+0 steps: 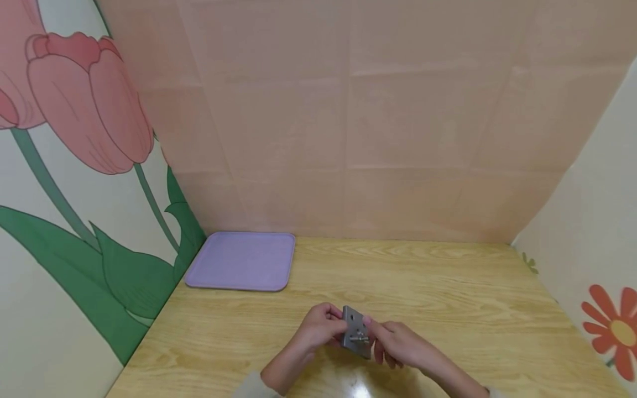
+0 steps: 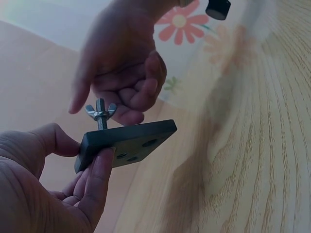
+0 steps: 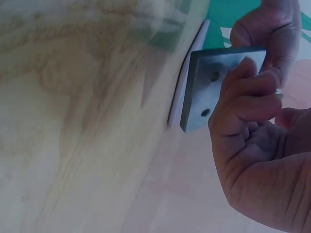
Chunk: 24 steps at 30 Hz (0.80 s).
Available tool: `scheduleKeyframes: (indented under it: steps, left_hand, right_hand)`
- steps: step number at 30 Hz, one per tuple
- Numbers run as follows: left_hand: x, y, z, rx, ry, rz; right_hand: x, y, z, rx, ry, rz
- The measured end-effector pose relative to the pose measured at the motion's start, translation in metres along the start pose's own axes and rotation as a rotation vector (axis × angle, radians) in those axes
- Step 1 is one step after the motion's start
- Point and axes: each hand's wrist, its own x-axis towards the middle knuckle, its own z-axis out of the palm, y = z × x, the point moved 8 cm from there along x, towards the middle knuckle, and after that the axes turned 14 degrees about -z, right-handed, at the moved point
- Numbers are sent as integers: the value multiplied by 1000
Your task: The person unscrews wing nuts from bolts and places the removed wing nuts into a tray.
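Thumb and fingers of my left hand [image 1: 318,327] pinch one end of a thick grey metal plate [image 2: 129,133] with several holes, held tilted above the table. A threaded bolt [image 2: 101,124] stands out from one face of the plate, with a wing nut [image 2: 100,112] partway along it. Close by is my right hand [image 1: 400,344], its thumb stretched out and its fingers loosely bent, on either side of the wing nut in the left wrist view. A gap shows between those fingertips and the nut there. In the right wrist view, the right fingers [image 3: 248,99] cover part of the plate.
A purple tray [image 1: 239,260] lies at the back left of the wood-grain table [image 1: 428,282]. Behind the table hangs a creased pinkish-brown sheet [image 1: 388,127]. Flower-printed panels flank it, with a tulip [image 1: 89,105] at left and a red flower [image 1: 622,331] at right.
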Motion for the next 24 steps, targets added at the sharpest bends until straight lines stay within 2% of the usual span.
scheduleKeyframes:
  steps: [2,5,13,16,18,20,24]
  left_hand:
    - [1,-1,0,-9,-4,3]
    - [0,-2,1,-18,-9,6]
    - [-3,-2,3,-18,-23,3]
    - [-4,-2,3,-15,-23,5]
    - [-4,-2,3,-20,-21,7]
    - [-4,-2,3,-19,-17,6]
    - [-3,0,2,-11,-8,13]
  right_hand:
    - [0,4,4,68,-13,26]
    - [0,6,8,95,-19,48]
    - [-1,7,14,50,-27,81]
    - [0,5,14,26,-41,47]
    - [2,1,12,-36,-54,-14]
    - [3,-7,10,-147,-62,-107]
    - [2,-28,7,-500,-47,-328]
